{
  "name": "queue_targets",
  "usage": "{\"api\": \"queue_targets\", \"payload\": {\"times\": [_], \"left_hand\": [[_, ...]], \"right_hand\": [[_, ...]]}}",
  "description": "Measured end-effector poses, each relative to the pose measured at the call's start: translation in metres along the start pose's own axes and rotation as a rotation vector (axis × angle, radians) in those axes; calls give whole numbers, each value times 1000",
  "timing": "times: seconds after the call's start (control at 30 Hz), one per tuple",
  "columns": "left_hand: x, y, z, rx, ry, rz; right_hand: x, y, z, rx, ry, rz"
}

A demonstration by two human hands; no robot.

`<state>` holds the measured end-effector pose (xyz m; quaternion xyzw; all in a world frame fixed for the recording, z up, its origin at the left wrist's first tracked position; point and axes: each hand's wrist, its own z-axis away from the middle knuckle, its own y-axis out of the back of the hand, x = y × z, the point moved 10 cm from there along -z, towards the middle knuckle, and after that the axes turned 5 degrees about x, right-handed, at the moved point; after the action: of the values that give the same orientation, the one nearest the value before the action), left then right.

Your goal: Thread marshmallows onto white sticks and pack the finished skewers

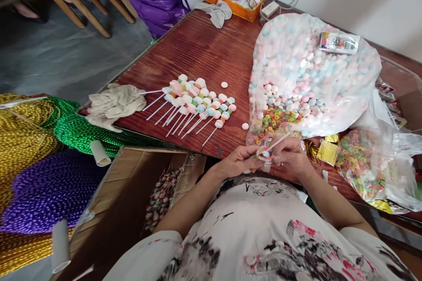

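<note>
Close to my body at the table's front edge, my left hand (pixel 243 159) and my right hand (pixel 292 157) meet, fingers closed. Between them is a white candy stick (pixel 278 142), slanting up to the right from a small piece coloured blue, red and white. My fingers partly cover that piece, so its exact form is unclear. To the left lies a pile of finished candy sticks (pixel 201 101), pastel candies threaded on white sticks. Just beyond my hands, a large clear bag (pixel 346 79) spills round pastel candies (pixel 310 105) and coloured ring candies (pixel 275 118).
Below left stands an open cardboard box (pixel 112 202) with candy sticks inside. A cloth (pixel 115 101) lies at the table's left corner. A second bag of ring candies (pixel 359 158) and gold ties (pixel 328 153) sit right. Bead strands (pixel 52 189) fill the far left; an orange basket (pixel 234 6) stands behind.
</note>
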<state>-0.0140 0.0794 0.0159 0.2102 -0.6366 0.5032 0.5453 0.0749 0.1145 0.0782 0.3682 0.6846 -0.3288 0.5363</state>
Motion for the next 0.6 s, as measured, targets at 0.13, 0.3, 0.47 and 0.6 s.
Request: {"api": "queue_targets", "payload": {"times": [0.13, 0.3, 0.47, 0.6], "left_hand": [[14, 3, -3, 156, -156, -42], [30, 4, 1, 255, -299, -241], [23, 5, -2, 206, -160, -180], [15, 11, -7, 229, -44, -179]], "right_hand": [[2, 22, 14, 318, 6, 19], [-30, -5, 21, 133, 141, 633], [-26, 0, 15, 107, 147, 613], [-2, 9, 11, 74, -24, 203]]}}
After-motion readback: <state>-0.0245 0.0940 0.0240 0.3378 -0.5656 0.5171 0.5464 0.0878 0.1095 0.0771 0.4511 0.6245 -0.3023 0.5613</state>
